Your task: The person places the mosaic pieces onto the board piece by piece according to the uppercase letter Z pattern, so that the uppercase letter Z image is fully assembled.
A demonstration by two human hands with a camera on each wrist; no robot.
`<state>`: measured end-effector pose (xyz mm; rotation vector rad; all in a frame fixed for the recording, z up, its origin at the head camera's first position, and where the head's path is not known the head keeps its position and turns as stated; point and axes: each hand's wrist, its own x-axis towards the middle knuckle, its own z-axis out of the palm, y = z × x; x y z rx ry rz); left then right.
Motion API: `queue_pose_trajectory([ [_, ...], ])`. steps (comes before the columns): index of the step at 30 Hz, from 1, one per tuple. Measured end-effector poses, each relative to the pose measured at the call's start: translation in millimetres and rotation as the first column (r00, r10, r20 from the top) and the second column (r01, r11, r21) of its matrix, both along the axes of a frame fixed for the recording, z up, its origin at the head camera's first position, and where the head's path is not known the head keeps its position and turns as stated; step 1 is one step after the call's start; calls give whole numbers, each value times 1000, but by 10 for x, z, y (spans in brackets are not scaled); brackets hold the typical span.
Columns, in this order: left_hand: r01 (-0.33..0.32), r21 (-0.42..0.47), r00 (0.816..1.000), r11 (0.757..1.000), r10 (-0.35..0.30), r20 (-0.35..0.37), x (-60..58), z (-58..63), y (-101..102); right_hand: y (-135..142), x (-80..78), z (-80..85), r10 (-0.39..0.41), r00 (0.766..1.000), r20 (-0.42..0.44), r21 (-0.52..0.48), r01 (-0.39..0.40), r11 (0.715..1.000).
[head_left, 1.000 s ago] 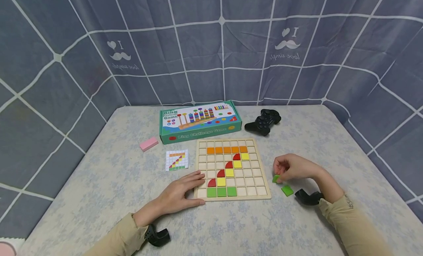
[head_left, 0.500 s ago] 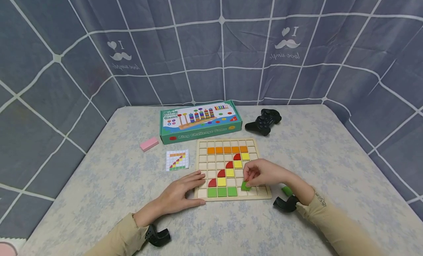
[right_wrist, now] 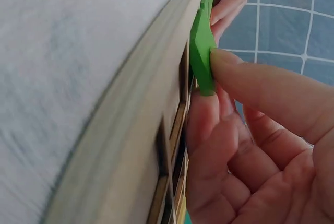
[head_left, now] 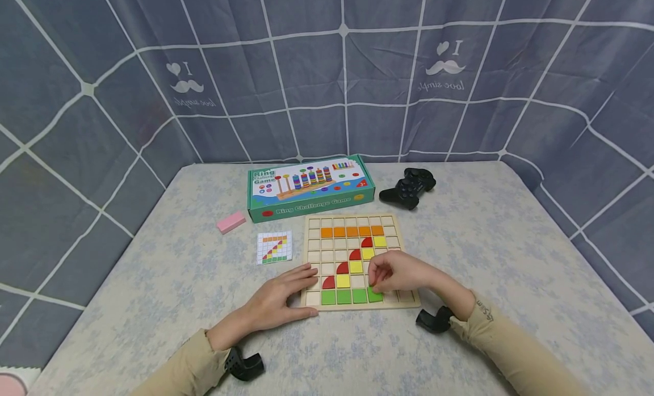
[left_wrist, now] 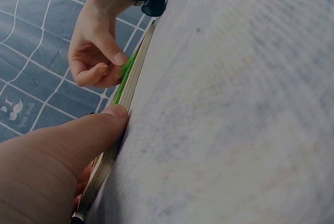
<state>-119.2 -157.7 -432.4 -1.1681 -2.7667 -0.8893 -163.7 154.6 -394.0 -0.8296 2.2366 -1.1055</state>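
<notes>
In the head view, a wooden grid board (head_left: pixel 357 309) lies on the table with orange, yellow, red and green pieces in its cells. My right hand (head_left: pixel 398 271) pinches a green square tile (right_wrist: pixel 202 51) between thumb and fingers. That tile sits tilted at a nearest-row cell, right of several flat green tiles (head_left: pixel 344 297), as the right wrist view shows. My left hand (head_left: pixel 278 299) rests on the board's near left corner, its fingers stretched along the left edge and its thumb (left_wrist: pixel 104 125) against the near edge. A small pattern card (head_left: pixel 274 248) lies left of the board.
Behind the board stands a green game box (head_left: pixel 311 189), with a black game controller (head_left: pixel 407 189) to its right. A pink block (head_left: pixel 231 222) lies at the left. A tiled-pattern curtain (head_left: pixel 317 72) surrounds the table (head_left: pixel 168 271).
My right hand has carried a green tile left from the table onto the board and tilted it at a nearest-row cell. The other loose green tile is now out of sight. My left hand stays put.
</notes>
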Motion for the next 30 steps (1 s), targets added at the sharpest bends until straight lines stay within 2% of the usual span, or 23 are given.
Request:
queue_pose_trajectory([
  [10,-1,1,1000,1000,1,4,2,2,-2,89,42,9,25,997,-77,52,-21,998],
  [18,-1,0,1000,1000,1,3,2,14,-1,345,55,38,50,999,-12,31,-50,998],
  [30,-2,-2,1000,1000,2,1,0,11,-3,793,56,76,39,999,9,-69,-38,997],
])
